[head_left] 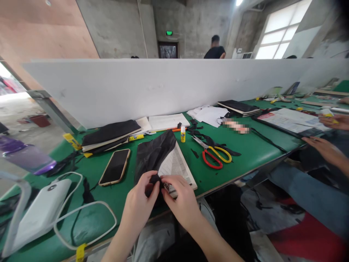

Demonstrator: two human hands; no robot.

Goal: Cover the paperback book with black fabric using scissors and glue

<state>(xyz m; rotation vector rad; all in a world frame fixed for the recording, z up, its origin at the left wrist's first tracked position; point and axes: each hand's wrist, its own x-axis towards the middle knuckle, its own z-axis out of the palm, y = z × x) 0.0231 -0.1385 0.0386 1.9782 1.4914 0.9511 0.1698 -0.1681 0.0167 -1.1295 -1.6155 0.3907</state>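
Note:
In front of me on the green table lies a printed booklet, partly covered by a sheet of thin black paper. My left hand pinches a gathered bit of the black paper near the booklet's lower edge. Close beside it, my right hand has its thumb and fingers closed at the same spot, over the printed page. What sits between the right fingertips is mostly hidden. A glue stick stands upright behind the booklet. To its right rest scissors with one red and one yellow handle.
A phone, a white power bank with a looping cable and a purple bottle occupy the left side. Black-covered booklets lie behind. A white partition borders the table. At right, another person's hands are over papers.

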